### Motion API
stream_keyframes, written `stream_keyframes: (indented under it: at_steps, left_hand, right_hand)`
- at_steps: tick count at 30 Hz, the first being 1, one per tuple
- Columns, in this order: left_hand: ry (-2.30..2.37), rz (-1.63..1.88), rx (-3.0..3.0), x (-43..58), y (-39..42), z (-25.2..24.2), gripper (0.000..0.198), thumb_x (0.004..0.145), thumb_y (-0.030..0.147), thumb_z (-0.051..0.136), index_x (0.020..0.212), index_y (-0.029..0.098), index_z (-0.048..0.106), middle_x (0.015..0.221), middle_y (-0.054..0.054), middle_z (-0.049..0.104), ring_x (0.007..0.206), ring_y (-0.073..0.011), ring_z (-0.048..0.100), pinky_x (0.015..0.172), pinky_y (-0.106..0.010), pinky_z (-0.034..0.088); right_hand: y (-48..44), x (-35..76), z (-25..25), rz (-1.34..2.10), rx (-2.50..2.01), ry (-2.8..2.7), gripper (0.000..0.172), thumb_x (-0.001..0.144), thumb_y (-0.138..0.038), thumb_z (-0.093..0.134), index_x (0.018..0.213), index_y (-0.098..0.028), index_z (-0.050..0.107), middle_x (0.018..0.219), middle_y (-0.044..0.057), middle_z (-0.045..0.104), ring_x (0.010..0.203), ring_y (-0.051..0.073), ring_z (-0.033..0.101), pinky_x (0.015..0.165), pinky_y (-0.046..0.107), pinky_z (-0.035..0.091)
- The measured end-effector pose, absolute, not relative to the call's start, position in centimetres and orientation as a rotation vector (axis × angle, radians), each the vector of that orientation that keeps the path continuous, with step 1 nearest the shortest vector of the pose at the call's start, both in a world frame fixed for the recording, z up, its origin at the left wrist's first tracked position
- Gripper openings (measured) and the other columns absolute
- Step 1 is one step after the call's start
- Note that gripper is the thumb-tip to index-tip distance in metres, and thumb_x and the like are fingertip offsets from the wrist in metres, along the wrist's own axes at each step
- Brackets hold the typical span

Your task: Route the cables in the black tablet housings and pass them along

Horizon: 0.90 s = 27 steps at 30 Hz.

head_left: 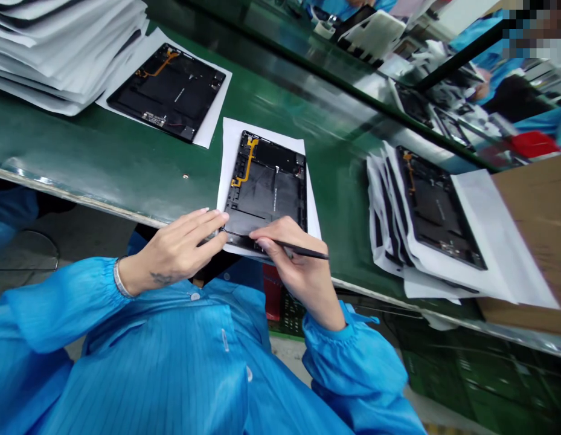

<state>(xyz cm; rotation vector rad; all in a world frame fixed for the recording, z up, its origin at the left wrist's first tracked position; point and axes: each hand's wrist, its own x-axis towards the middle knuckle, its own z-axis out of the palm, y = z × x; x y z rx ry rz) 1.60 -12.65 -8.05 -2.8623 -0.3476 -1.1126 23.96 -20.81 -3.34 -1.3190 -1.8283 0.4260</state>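
Pinches a thin black tool (307, 252) in the right grip (296, 266), closed around it, tip at the near edge of an open-backed tablet (266, 193). Presses the left grip (180, 251), fingers straight, holding nothing, on that same edge. Rests on a white sheet (228, 151) at the green counter (103, 157) front.

open black tablet (266, 187) | flat on white sheet (228, 145) | thin tool (302, 249) at near edge

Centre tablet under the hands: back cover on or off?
Off. The black rectangular tablet lies flat on a white paper sheet, its orange flex cable and inner boards exposed. The right hand holds a thin black tool.
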Motion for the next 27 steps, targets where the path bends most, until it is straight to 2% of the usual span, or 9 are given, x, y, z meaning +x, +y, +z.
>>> stream_keyframes:
  at_steps: [8, 15, 21, 27]
  left_hand:
    - [-0.415, -1.132, -2.884, 1.8, -13.1, -7.9, 0.022, 0.092, 0.007, 0.059, 0.113, 0.008, 0.066, 0.129, -0.020, 0.068, 0.122, -0.0308, 0.066, 0.105, -0.046, 0.057]
    - [-0.466, -1.098, -2.898, 2.5, -13.4, -6.7, 0.020, 0.091, 0.006, 0.056, 0.106, 0.007, 0.069, 0.129, -0.019, 0.067, 0.122, -0.0336, 0.064, 0.103, -0.047, 0.057]
    - [-0.366, -1.103, -2.882, 4.4, -13.2, -6.6, 0.024, 0.095, 0.011, 0.053, 0.112, 0.007, 0.069, 0.116, -0.015, 0.073, 0.109, -0.0285, 0.070, 0.091, -0.040, 0.061]
    - [-0.364, -1.129, -2.892, 4.7, -13.2, -7.3, 0.024, 0.094, 0.011, 0.055, 0.114, 0.007, 0.069, 0.114, -0.015, 0.073, 0.110, -0.0283, 0.069, 0.092, -0.040, 0.060]
  right_hand:
    - [-22.4, 25.3, -3.1, 0.365, -1.451, -1.790, 0.014, 0.097, -0.017, 0.059, 0.094, -0.020, 0.072, 0.085, 0.004, 0.073, 0.078, 0.017, 0.065, 0.070, 0.033, 0.051]
    - [-22.7, 24.6, -3.2, 0.276, -1.448, -1.799, 0.014, 0.097, -0.015, 0.058, 0.095, -0.021, 0.070, 0.086, 0.004, 0.073, 0.081, 0.018, 0.065, 0.073, 0.033, 0.052]
    - [-23.1, 24.0, -3.0, 0.205, -1.409, -1.953, 0.015, 0.096, -0.010, 0.058, 0.099, -0.020, 0.068, 0.087, 0.005, 0.071, 0.084, 0.018, 0.062, 0.075, 0.034, 0.051]
    - [-23.5, 23.8, -3.0, 0.201, -1.411, -1.978, 0.016, 0.095, -0.010, 0.057, 0.101, -0.020, 0.067, 0.086, 0.005, 0.070, 0.082, 0.019, 0.062, 0.072, 0.035, 0.051]
